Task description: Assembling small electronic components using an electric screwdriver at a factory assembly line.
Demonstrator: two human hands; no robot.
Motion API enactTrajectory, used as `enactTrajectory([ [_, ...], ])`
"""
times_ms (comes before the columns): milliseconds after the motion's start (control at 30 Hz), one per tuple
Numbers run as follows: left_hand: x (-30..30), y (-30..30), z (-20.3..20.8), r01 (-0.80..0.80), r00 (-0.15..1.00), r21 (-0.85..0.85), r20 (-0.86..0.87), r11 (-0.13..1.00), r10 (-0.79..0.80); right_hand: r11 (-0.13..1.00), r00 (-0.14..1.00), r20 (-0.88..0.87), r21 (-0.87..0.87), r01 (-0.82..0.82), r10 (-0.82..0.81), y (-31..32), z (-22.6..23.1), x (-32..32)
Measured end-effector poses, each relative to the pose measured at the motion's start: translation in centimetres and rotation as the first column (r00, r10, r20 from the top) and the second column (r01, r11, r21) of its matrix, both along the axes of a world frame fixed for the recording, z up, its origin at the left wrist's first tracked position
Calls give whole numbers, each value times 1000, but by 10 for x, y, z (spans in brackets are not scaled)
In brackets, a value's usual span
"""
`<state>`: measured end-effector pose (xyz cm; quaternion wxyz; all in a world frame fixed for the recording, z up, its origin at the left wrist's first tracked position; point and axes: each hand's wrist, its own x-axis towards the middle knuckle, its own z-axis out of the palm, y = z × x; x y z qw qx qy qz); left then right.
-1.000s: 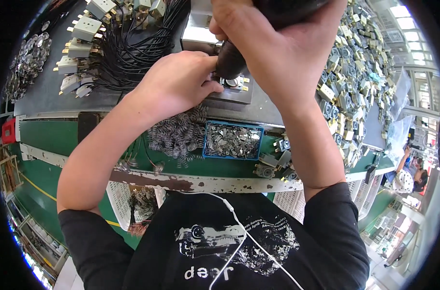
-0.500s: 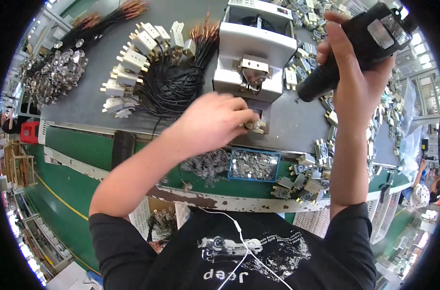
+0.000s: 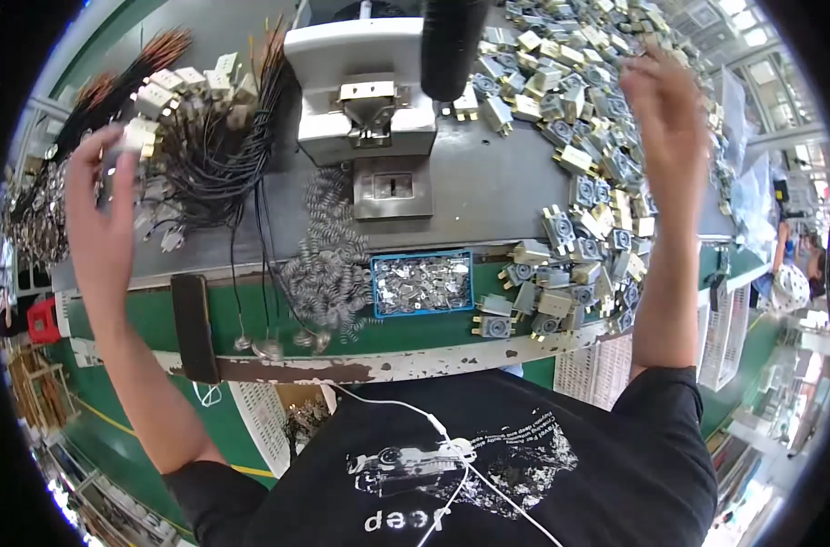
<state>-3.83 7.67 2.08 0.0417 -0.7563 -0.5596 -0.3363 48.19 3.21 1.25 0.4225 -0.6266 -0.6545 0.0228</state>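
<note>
My left hand is at the far left, beside the row of wired blocks. A white plug block with brass pins sits between its thumb and fingertips. My right hand is raised over a heap of grey and white plug housings; motion smears its fingers. A black cylindrical power tool hangs upright at the top, apart from both hands. Below it to the left stands a white bench machine with a metal clamp head. A metal block with a slot lies in front of the machine.
Black cables with copper ends lie left of the machine. Loose springs are piled beside a blue tray of small metal parts. A dark strap hangs over the bench edge. White crates stand below.
My left hand has gone from the metal block to the far left with the plug block. My right hand has let go of the power tool, which now hangs near the machine. My view has shifted right.
</note>
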Motion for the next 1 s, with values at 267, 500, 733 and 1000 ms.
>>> enactTrajectory([
  [267, -20, -2, 5, -56, 984, -336, 141, 940, 109, 906, 714, 669, -406, 120, 205, -22, -62, 2],
  [500, 37, -54, -13, 168, 973, 307, -203, 937, -107, 927, 995, 74, -374, -35, 67, -32, -63, 23],
  [733, 29, -98, -58, 160, 924, -613, -183, 774, -335, 682, 28, -999, -31, -731, -16, -69, -90, -59],
  [1000, 38, -156, -75, 199, 890, -640, -200, 743, -410, 657, 518, -855, -400, -638, -18, -73, -73, -106],
])
